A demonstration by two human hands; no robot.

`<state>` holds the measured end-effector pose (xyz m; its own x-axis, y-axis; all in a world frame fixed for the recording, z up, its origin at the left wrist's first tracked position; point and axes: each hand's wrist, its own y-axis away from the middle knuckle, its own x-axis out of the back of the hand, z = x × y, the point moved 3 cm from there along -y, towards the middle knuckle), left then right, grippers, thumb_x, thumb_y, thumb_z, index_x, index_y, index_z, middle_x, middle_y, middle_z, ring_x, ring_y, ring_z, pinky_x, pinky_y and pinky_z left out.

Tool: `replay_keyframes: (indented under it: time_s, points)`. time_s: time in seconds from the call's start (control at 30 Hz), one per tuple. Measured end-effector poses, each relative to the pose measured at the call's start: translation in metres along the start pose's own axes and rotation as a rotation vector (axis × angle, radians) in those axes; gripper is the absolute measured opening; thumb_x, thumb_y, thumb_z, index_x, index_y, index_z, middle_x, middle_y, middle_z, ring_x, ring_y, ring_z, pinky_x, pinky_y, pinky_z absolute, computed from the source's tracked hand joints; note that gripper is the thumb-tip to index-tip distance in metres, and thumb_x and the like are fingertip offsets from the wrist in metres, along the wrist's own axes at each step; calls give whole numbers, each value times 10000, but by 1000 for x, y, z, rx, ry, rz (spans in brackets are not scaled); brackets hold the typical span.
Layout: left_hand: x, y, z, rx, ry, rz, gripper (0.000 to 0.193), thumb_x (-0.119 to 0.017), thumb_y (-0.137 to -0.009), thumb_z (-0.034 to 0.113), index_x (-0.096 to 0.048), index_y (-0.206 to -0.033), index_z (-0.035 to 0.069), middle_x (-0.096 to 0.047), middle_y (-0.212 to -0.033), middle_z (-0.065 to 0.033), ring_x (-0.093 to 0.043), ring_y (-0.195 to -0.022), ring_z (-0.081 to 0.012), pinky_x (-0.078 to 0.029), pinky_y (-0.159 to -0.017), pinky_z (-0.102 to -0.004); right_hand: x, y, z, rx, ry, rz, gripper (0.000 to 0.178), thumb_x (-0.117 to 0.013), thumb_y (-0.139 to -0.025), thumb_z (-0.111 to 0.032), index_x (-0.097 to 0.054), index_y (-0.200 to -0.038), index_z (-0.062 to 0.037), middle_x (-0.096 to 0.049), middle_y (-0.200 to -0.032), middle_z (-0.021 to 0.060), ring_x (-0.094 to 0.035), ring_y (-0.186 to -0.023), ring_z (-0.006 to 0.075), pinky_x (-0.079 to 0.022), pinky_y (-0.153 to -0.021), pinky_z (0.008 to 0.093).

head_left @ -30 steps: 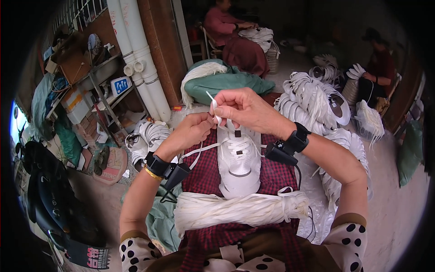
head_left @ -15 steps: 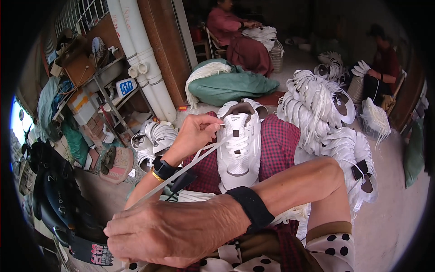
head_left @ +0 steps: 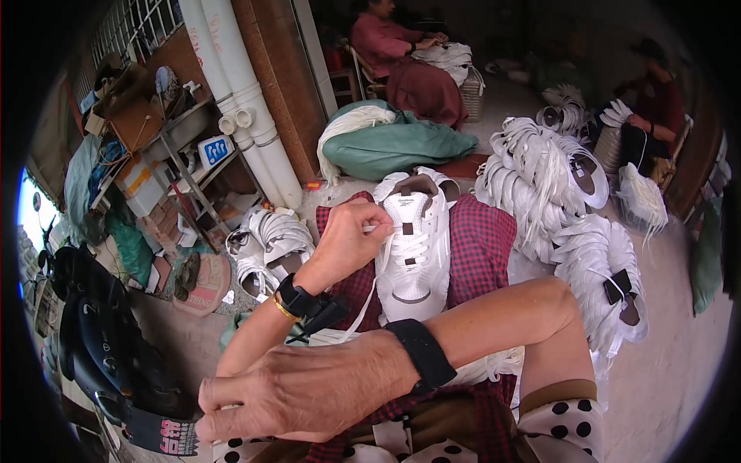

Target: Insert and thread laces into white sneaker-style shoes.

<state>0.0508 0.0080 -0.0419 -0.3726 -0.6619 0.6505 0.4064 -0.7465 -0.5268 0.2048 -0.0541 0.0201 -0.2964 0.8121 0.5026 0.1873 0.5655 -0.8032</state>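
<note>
A white sneaker (head_left: 417, 287) stands on my lap over red-and-black checked cloth (head_left: 482, 235), its toe towards me. White lacing crosses its tongue. At the sneaker's left eyelets, my left hand (head_left: 349, 245) is closed in a pinch on a white shoelace (head_left: 366, 309). A slack length of that lace hangs beside the shoe and passes out of sight behind my right wrist. My right hand (head_left: 297, 390) reaches across low to the left with its fingers bent closed. Whatever its fingertips hold, if anything, is hidden.
Piles of white shoe uppers (head_left: 532, 177) stand at right, with more (head_left: 270, 239) at left. A green sack (head_left: 397, 143) lies ahead. Two people (head_left: 386, 46) sit working farther back. Pipes (head_left: 247, 116), a cluttered shelf (head_left: 185, 166) and a dark scooter (head_left: 100, 332) are at left.
The taut lace between the sneaker and my right hand has gone slack and dropped. My left hand has moved slightly right and down along the eyelets; my right hand has shifted slightly right.
</note>
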Motion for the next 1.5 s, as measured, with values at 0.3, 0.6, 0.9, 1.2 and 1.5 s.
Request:
replay_keyframes:
  time_s: [0.3,0.6,0.9,1.2,1.5]
  points:
    - [-6,-5,-2,-57,-55,-53,76,-692,-796,-15,-703,-870,-31,-654,-912,-126,-656,-788,-201,-542,-687,-303,198,151,43,-813,741,214,126,-477,-762,20,-551,-864,28,-618,-788,189,-626,-761,372,-483,-704,457]
    - [-31,6,-16,187,189,23,88,-708,-832,14,-714,-905,-36,-640,-836,-113,-637,-711,-166,-520,-620,-271,192,171,39,-930,796,-11,125,-507,-784,-38,-585,-876,-6,-616,-840,140,-555,-848,323,-456,-741,420]
    - [-30,4,9,-72,-105,133,143,-647,-809,-44,-663,-950,-22,-650,-875,-162,-664,-746,-300,-533,-632,-348,190,166,41,-1106,656,113,161,-560,-759,-11,-640,-897,7,-644,-701,145,-649,-692,315,-499,-661,411]
    - [-34,-5,2,-29,44,116,169,-626,-781,-53,-657,-947,-40,-690,-839,-163,-699,-758,-298,-545,-710,-361,198,152,47,-1304,663,-42,213,-665,-692,6,-661,-905,9,-674,-715,130,-677,-677,252,-526,-664,369]
    - [-27,-4,1,46,86,35,231,-650,-749,-35,-663,-980,-39,-707,-830,-142,-709,-764,-281,-546,-717,-374,188,156,53,-1204,764,-52,208,-690,-693,21,-636,-894,20,-680,-712,112,-684,-661,206,-527,-635,329]
